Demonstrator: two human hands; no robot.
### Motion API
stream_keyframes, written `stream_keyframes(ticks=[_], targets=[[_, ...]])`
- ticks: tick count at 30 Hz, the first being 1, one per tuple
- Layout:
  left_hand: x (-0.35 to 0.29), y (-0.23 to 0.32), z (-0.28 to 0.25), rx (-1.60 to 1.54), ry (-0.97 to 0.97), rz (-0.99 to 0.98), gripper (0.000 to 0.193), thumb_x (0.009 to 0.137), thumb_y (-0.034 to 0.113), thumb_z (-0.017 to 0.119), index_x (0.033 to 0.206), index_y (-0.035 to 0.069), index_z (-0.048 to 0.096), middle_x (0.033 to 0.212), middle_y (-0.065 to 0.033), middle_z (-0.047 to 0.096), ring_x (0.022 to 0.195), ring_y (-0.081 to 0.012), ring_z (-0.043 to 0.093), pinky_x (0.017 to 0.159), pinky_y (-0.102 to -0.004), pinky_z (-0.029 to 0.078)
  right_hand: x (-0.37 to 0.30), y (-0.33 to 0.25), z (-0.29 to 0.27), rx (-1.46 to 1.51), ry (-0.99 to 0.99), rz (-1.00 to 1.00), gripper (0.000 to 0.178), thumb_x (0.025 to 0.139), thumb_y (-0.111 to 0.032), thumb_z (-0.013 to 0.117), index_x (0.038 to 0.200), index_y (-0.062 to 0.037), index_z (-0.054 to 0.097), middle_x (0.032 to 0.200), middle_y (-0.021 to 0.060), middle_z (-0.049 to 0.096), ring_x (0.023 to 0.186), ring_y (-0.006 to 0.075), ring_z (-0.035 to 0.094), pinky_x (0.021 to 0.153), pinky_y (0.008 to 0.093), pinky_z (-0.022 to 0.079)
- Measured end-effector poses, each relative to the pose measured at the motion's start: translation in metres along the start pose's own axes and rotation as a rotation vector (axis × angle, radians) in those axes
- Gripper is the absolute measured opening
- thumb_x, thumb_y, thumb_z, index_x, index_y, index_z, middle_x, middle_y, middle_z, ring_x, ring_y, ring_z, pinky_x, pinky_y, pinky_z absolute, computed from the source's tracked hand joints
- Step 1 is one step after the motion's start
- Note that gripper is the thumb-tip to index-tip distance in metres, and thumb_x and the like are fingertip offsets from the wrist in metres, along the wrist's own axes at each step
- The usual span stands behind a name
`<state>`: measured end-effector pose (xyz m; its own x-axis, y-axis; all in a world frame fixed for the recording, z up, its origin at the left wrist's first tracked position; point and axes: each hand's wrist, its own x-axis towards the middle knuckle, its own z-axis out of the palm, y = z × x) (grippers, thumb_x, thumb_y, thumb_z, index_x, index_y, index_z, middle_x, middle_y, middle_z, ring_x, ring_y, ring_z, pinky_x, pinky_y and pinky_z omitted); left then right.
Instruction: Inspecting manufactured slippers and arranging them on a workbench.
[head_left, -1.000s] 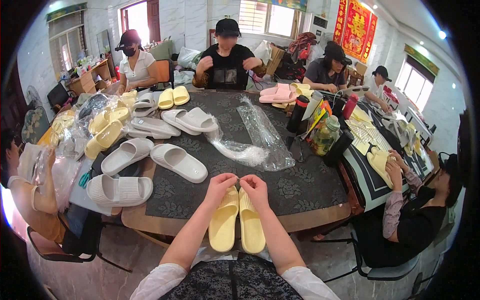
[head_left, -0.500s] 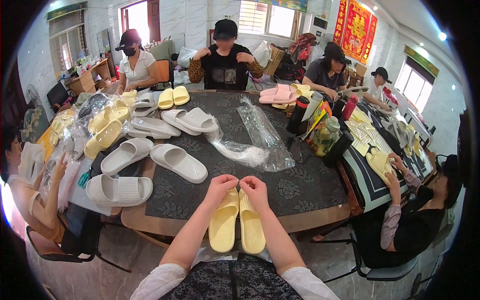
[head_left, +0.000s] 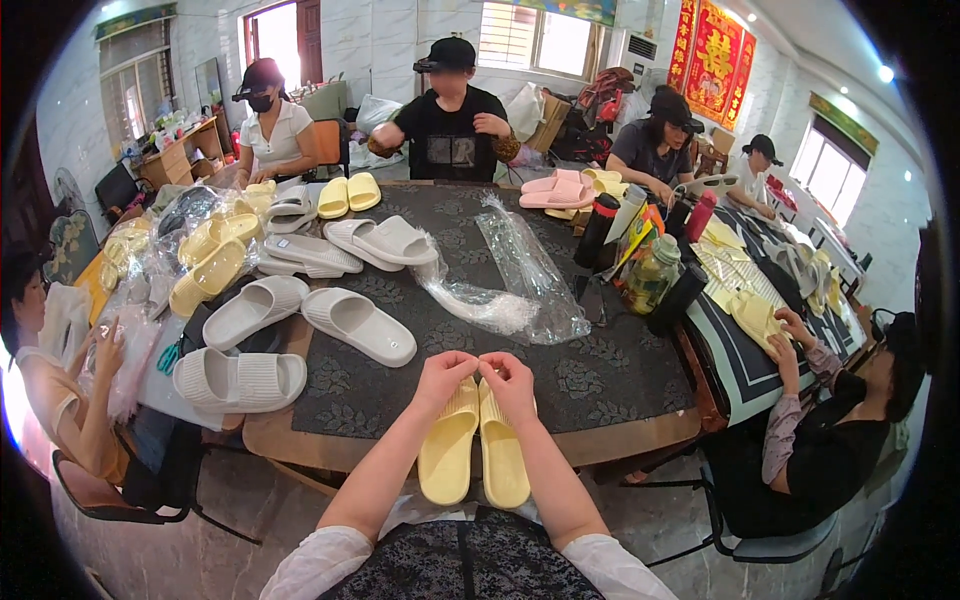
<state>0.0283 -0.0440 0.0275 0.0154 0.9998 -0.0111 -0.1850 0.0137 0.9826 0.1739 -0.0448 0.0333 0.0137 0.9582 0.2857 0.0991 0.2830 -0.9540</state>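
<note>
A pair of yellow slide slippers, the left one (head_left: 445, 455) and the right one (head_left: 503, 460), sits side by side at the near table edge, heels toward me. Over their front ends my left hand (head_left: 445, 380) and my right hand (head_left: 508, 383) come together, thumbs and fingertips pinched and almost touching. Whatever lies between the fingertips is too small to make out. My wrists partly cover the slipper straps. Left of my hands lie large grey slides, the closest being one grey slide (head_left: 360, 325) and another grey slide (head_left: 240, 380).
Crumpled clear plastic bags (head_left: 530, 290) lie mid-table on the dark patterned cloth (head_left: 620, 380). A glass jar (head_left: 650, 275) and a black bottle (head_left: 680, 298) stand at the right. Teal scissors (head_left: 170, 355) are far left. Pink slides (head_left: 555, 187) sit at the back; co-workers sit around.
My hands stay pinched together in nearly the same spot. Across the table, a co-worker's arms have shifted away from the shoulders. The co-worker at left has lowered a hand.
</note>
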Motion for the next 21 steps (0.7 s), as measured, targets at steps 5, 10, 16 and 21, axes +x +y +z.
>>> stream_keyframes(ticks=[5,10,16,21], targets=[[-0.001,0.002,0.0,-0.057,0.005,0.002,0.014,0.084,0.016,0.066,0.088,0.003,0.066,0.076,0.0029,0.061,0.067,-0.0043,0.053,0.06,-0.0199,0.042,0.002,0.008,-0.003,-0.001,-0.027,0.035,0.008,0.083,-0.012,0.067,0.085,-0.0045,0.066,0.071,-0.0082,0.058,0.059,0.0005,0.041,0.053,0.0187,0.035],[0.001,0.0,-0.001,-0.026,-0.033,-0.035,0.013,0.083,0.016,0.066,0.087,0.003,0.066,0.075,0.0026,0.061,0.066,-0.0048,0.054,0.059,-0.0202,0.042,0.002,0.014,-0.003,-0.012,-0.05,0.017,0.008,0.083,-0.012,0.067,0.085,-0.0042,0.066,0.071,-0.0083,0.057,0.059,0.0005,0.041,0.053,0.0189,0.035],[0.005,0.0,-0.005,0.038,-0.068,-0.055,0.015,0.08,0.016,0.068,0.086,0.002,0.068,0.074,0.0018,0.062,0.065,-0.0048,0.054,0.058,-0.0207,0.042,-0.001,0.012,-0.004,-0.002,-0.072,0.021,0.007,0.082,-0.01,0.067,0.085,-0.0046,0.066,0.071,-0.0085,0.057,0.059,0.0006,0.04,0.053,0.0189,0.034],[0.005,0.001,-0.006,0.084,-0.064,-0.082,0.012,0.08,0.015,0.068,0.084,0.003,0.067,0.072,0.0013,0.061,0.064,-0.0055,0.055,0.058,-0.0201,0.042,-0.002,0.007,-0.004,-0.088,-0.018,-0.09,0.007,0.081,-0.009,0.068,0.085,-0.0032,0.067,0.071,-0.0061,0.058,0.058,0.0014,0.04,0.052,0.0196,0.034]])
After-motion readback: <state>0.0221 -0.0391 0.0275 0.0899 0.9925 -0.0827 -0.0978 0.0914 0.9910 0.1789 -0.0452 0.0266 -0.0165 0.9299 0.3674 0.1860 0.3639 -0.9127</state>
